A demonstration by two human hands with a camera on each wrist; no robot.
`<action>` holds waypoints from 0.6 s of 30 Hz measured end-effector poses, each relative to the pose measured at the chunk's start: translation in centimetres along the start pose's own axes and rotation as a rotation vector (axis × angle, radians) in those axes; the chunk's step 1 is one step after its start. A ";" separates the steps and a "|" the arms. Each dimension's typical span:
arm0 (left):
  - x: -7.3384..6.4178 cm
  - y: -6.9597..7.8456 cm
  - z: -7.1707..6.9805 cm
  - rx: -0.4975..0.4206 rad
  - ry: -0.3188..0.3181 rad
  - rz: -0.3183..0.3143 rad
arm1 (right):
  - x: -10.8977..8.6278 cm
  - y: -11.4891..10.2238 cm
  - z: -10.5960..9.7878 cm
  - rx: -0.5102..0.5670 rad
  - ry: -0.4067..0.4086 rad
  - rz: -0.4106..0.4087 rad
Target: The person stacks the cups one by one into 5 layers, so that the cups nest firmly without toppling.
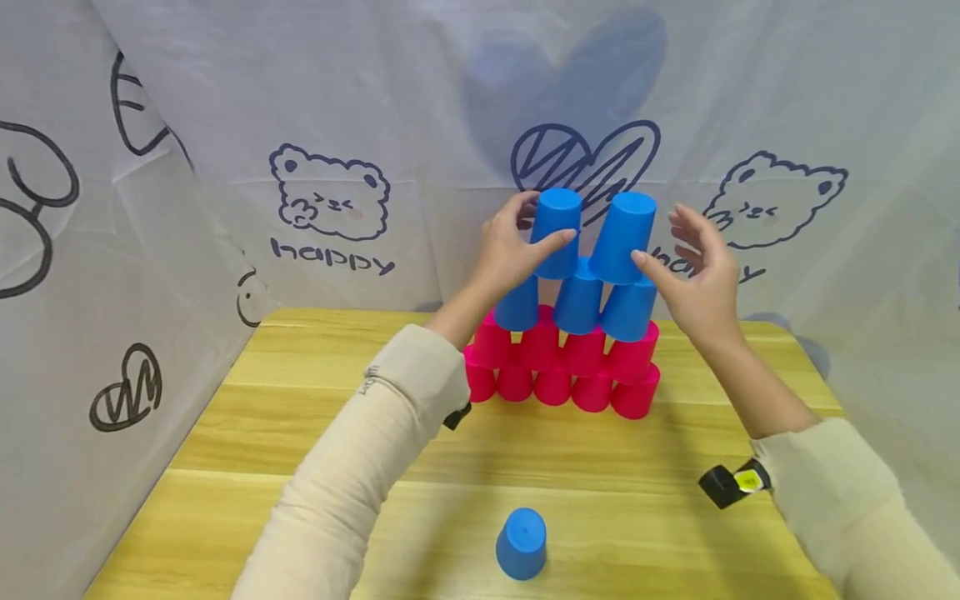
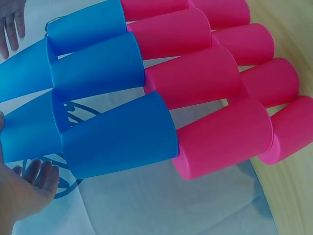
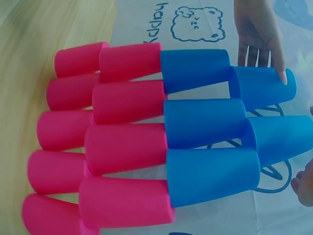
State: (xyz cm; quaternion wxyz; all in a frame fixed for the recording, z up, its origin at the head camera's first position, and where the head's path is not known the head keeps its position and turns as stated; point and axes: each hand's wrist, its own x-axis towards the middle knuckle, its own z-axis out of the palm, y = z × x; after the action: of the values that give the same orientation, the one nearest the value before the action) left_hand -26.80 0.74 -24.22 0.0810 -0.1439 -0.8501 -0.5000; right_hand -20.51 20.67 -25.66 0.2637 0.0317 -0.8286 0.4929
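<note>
Upside-down cups form a stacked wall, pink cups point(image 1: 552, 386) in the two lower rows and blue cups point(image 1: 577, 304) above. Two blue cups make up the top row. On the left top cup point(image 1: 557, 250) rests the thumb of my left hand point(image 1: 510, 250); its other fingers spread behind and beside that cup, loosely bent. My right hand point(image 1: 701, 287) has its thumb at the right side of the right top cup point(image 1: 624, 237), the other fingers held apart from it. In the right wrist view, the left hand's thumb point(image 3: 281, 73) lies against the left top cup.
One more blue cup point(image 1: 521, 544) stands upside down on the wooden table point(image 1: 300, 433), near its front edge. Behind the stack hangs a white cloth point(image 1: 435, 125) with drawn bears and hearts. Black wrist straps point(image 1: 723, 485) show at the sleeves.
</note>
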 end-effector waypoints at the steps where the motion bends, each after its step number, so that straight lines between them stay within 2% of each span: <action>1: 0.0 -0.1 0.0 -0.002 0.004 0.005 | -0.3 0.1 0.0 0.002 0.006 -0.006; 5: -0.1 -0.3 -0.2 -0.006 0.017 0.023 | -2.1 0.7 0.0 0.073 0.071 -0.073; 10: -0.1 -0.6 -0.4 0.004 -0.011 0.035 | -4.9 1.6 0.5 0.173 0.133 -0.182; 13: -0.1 -0.7 -0.4 0.006 -0.028 0.034 | -6.8 2.1 0.8 0.223 0.086 -0.211; 18: -0.1 -0.9 -0.3 0.014 -0.034 0.028 | -10.2 3.2 1.6 0.274 -0.079 -0.259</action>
State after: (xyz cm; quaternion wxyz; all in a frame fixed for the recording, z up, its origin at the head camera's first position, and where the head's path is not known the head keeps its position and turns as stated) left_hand -27.01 0.05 -24.87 0.0746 -0.1636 -0.8527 -0.4905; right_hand -13.37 18.90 -33.60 0.2856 0.1928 -0.7524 0.5614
